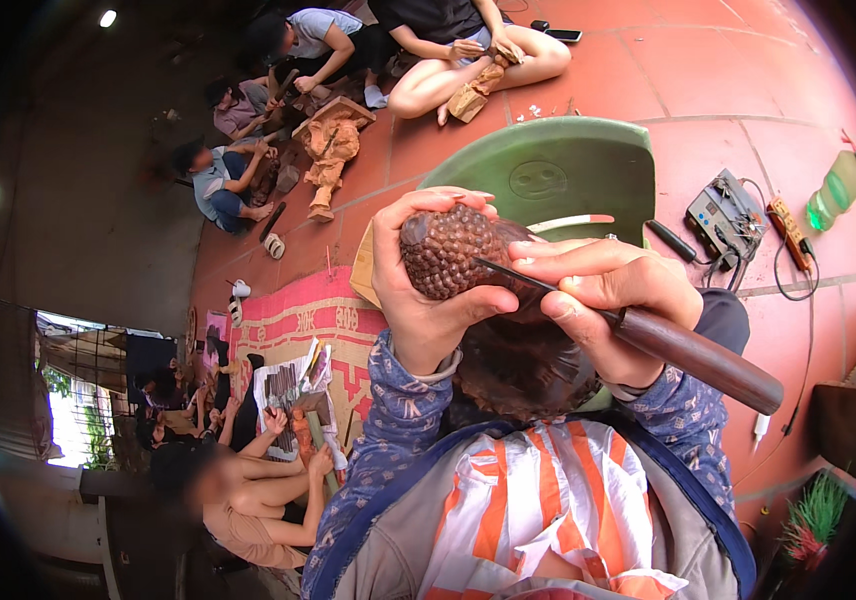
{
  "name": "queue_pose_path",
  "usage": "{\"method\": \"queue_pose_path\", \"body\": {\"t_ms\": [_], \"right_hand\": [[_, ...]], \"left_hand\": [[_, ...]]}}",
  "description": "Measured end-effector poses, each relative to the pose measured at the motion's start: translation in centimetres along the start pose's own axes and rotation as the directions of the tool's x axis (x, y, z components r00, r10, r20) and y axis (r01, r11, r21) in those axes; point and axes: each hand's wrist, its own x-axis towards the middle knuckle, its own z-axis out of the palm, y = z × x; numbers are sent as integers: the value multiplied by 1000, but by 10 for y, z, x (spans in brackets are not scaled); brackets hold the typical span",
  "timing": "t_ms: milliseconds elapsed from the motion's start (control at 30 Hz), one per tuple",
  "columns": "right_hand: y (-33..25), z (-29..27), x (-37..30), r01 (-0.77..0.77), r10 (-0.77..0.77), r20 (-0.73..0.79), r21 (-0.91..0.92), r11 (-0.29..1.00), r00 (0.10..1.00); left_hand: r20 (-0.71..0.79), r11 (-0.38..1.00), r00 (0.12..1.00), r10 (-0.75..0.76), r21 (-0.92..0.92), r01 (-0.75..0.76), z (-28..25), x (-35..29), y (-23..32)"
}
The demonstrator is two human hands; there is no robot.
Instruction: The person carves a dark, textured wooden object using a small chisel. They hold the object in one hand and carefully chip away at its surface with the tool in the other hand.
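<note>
A dark brown wood carving [453,250] with a round, knobbly, curl-covered head is in front of my chest. Its smooth, glossy lower part [528,370] rests toward my lap. My left hand [418,330] is wrapped round the knobbly head, thumb on the near side and fingers over the far side. In my right hand [633,295] is a carving chisel [698,358] with a thick brown wooden handle and a thin dark blade. The blade lies against the carving beside the curls, and my right fingertips press near it. The exact cutting edge is hard to make out.
A green plastic chair [588,155] stands just beyond the carving. To the right are a control box [728,215], a power strip [790,232] with cords and a green bottle [836,190]. Several people sit carving at the far side and left, near a patterned mat [298,318].
</note>
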Motion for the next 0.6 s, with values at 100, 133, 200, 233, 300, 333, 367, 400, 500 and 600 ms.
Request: {"method": "queue_pose_path", "body": {"t_ms": [100,133,200,233,300,333,367,400,500,600], "right_hand": [[5,10,9,99,-101,-23,-82,992,995],[4,11,10,98,-100,-18,-90,991,995],[3,12,11,82,-84,-15,-110,991,996],[1,13,10,67,-69,-12,-119,991,998],[1,13,7,56,-56,8,-149,987,998],[2,14,6,60,-56,29,-164,985,998],[3,14,4,65,-56,51,-179,982,997],[2,13,4,56,-34,109,-207,977,993],[2,15,3,92,-87,37,-181,979,996],[5,18,6,115,-103,66,-200,973,992]], "left_hand": [[-10,1000,1000,5,2,-5,0,0,-3],[-10,1000,1000,11,9,-11,0,1,-4],[-18,1000,1000,14,12,-14,2,1,-5],[-12,1000,1000,23,12,-23,1,1,-6],[-9,1000,1000,24,3,-24,0,1,-7],[-18,1000,1000,16,-3,-16,-1,0,-7],[-39,1000,999,-9,-17,9,0,-1,-4],[-48,1000,999,-21,-21,20,-1,-3,-3],[-36,999,999,-19,-42,18,2,-1,-5],[-26,1000,1000,-10,-17,10,-2,-3,-5]]}}
